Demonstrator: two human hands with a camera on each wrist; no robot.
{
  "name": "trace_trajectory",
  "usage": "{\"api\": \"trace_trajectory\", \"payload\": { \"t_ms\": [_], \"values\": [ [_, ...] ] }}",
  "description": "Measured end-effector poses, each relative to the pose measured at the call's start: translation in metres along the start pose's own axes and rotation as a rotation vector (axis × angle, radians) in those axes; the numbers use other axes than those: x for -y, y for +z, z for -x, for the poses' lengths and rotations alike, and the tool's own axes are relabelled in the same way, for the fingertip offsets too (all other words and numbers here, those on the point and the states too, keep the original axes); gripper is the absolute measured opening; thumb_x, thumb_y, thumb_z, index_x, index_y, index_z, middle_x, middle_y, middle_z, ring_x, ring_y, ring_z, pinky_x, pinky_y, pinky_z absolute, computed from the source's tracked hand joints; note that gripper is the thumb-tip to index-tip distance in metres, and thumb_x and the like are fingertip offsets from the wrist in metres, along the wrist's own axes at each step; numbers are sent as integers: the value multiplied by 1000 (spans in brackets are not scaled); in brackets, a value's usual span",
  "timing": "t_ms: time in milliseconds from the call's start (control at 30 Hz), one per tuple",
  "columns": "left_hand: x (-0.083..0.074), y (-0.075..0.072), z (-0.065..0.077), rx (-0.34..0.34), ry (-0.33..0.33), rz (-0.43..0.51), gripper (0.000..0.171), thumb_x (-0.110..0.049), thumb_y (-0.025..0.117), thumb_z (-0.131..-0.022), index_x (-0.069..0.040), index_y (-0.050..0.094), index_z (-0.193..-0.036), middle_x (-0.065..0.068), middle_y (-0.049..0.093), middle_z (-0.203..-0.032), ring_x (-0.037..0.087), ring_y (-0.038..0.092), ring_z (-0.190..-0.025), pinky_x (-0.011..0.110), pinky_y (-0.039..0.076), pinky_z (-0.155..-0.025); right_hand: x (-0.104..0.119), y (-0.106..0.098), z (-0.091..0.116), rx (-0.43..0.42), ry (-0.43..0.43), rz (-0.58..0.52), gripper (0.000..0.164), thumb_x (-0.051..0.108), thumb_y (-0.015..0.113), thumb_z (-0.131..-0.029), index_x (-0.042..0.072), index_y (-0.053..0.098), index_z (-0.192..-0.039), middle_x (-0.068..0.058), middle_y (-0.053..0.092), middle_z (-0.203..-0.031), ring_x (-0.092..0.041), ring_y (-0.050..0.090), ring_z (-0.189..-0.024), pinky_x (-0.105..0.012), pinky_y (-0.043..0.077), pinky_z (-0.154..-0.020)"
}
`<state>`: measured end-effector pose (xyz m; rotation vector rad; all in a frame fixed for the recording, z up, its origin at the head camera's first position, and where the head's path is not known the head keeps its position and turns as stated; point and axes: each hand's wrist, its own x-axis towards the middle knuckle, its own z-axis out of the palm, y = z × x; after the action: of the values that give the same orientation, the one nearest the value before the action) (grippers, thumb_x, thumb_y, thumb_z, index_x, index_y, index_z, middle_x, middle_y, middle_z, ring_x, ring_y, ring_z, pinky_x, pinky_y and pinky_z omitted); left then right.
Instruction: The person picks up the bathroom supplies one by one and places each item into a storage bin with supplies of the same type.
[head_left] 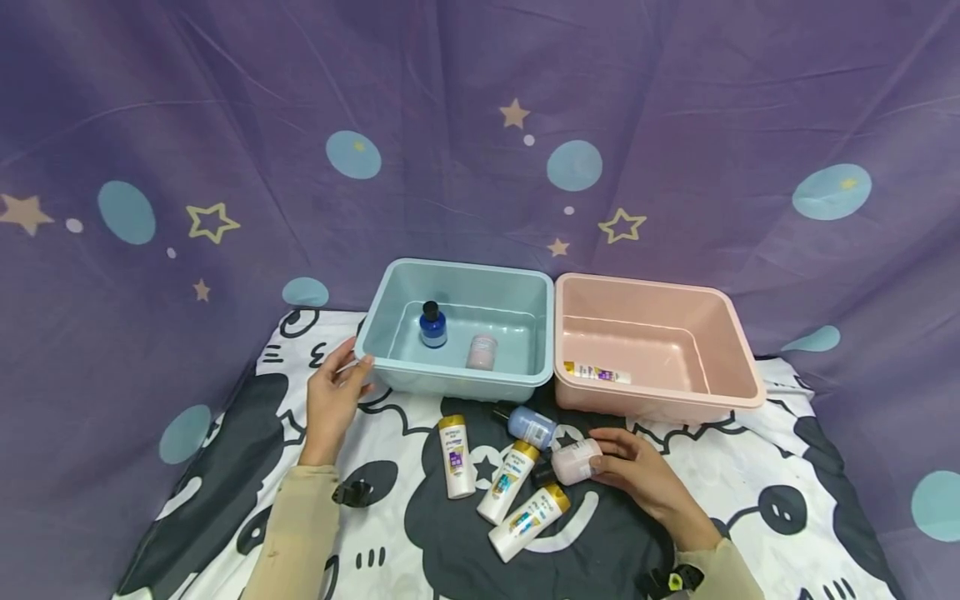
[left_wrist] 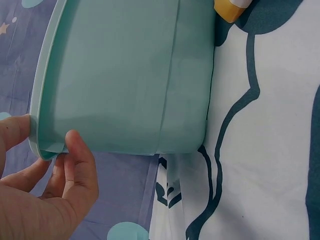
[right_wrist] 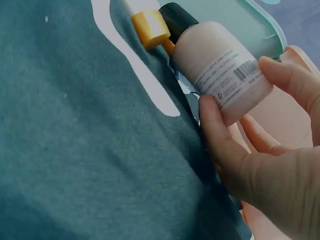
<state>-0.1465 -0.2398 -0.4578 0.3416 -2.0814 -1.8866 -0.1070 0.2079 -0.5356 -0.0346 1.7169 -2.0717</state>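
Observation:
My left hand (head_left: pixel 333 400) grips the near left corner of a light blue plastic bin (head_left: pixel 450 382), fingers and thumb about its rim (left_wrist: pixel 42 100). Between the thumb and fingers of my right hand (head_left: pixel 637 471) is a pale pink bottle (head_left: pixel 576 462) with a black cap, tilted, its barcode label (right_wrist: pixel 245 70) facing the right wrist camera. Beside it lie a periwinkle bottle (head_left: pixel 532 427) with a dark cap and white gold-capped bottles (head_left: pixel 456 458), (head_left: pixel 510 482), (head_left: pixel 528 523). Inside the blue bin, a dark blue bottle (head_left: pixel 433 327) stands near a pale pink bottle (head_left: pixel 482 352).
A pink plastic bin (head_left: pixel 660 404) stands right against the blue one. In it lies a white gold-capped bottle (head_left: pixel 600 372). Both bins sit on a black-and-white patterned cloth (head_left: pixel 405 517), before a purple curtain (head_left: pixel 465 200) with stars and dots.

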Motion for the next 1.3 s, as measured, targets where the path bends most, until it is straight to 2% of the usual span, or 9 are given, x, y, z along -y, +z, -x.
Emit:
{"api": "trace_trajectory", "payload": {
  "t_ms": [133, 400, 667, 833, 933, 1100, 1300],
  "values": [
    [1, 0, 0, -3, 2, -2, 57, -26, 72, -95, -8, 53, -145, 14, 56, -130, 11, 63, -101, 23, 60, -74, 3, 0, 6, 18, -20, -47, 56, -6, 67, -92, -15, 39, -140, -10, 63, -117, -22, 65, -103, -39, 59, -88],
    [3, 0, -2, 1, 4, 0, 57, -28, 72, -94, -9, 53, -145, 14, 56, -130, 12, 62, -101, 22, 60, -74, 18, 8, 14, -31, -78, -62, 52, -9, 67, -90, -13, 45, -137, -12, 62, -116, -23, 64, -101, -40, 60, -86],
    [3, 0, -1, 4, -4, 5, 57, -27, 72, -95, -8, 53, -146, 13, 55, -131, 13, 62, -103, 22, 60, -74, 43, 20, 24, 10, -204, -23, 47, -10, 63, -91, -13, 45, -135, -15, 58, -119, -21, 65, -100, -39, 60, -87],
    [2, -1, 0, 3, -9, 0, 58, -27, 72, -95, -9, 52, -146, 13, 54, -131, 13, 62, -103, 21, 60, -75, 63, 26, 25, 10, -252, 23, 43, -9, 62, -92, -5, 51, -134, -18, 55, -122, -21, 63, -102, -38, 59, -89],
    [3, 0, 0, 0, -12, -4, 58, -28, 72, -95, -10, 53, -146, 13, 54, -132, 13, 62, -103, 21, 60, -75, 77, 30, 23, 4, -278, 53, 43, -8, 63, -93, -3, 52, -134, -16, 56, -122, -21, 62, -104, -37, 59, -89],
    [2, 0, 0, 2, -4, -1, 58, -28, 72, -95, -9, 53, -146, 13, 55, -131, 13, 62, -103, 22, 60, -75, 98, 36, 13, 11, -314, 56, 44, -7, 63, -94, -5, 50, -136, -11, 59, -122, -20, 63, -105, -37, 59, -89],
    [2, 0, 0, -1, -1, -7, 58, -28, 72, -95, -9, 53, -146, 13, 56, -130, 13, 62, -102, 21, 60, -74, 122, 49, -7, -3, -344, 22, 40, -8, 64, -93, 0, 56, -131, -13, 57, -121, -23, 62, -103, -42, 59, -87]
  ]
}}
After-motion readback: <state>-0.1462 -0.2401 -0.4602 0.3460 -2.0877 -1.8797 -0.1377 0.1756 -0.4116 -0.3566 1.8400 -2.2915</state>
